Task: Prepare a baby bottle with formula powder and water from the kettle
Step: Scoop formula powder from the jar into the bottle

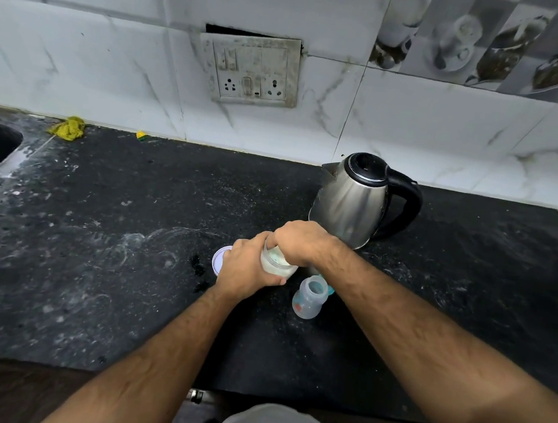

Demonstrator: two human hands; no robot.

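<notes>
The left hand (247, 270) wraps around the lower part of a clear jar (274, 262) of white powder, fingers curled on it. The right hand (301, 244) clamps over the jar's top, hiding what it grips there. Just right of the jar, an open bottle (310, 297) stands on the dark surface (93, 260). The kettle (358, 199) stands behind the hands. A round lid (219, 256) lies partly under the left hand.

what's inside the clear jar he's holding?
The jar holds pale whitish powder low down, with something teal above it. The right hand covers its top, so the opening is hidden. The left hand grips its side.
</notes>
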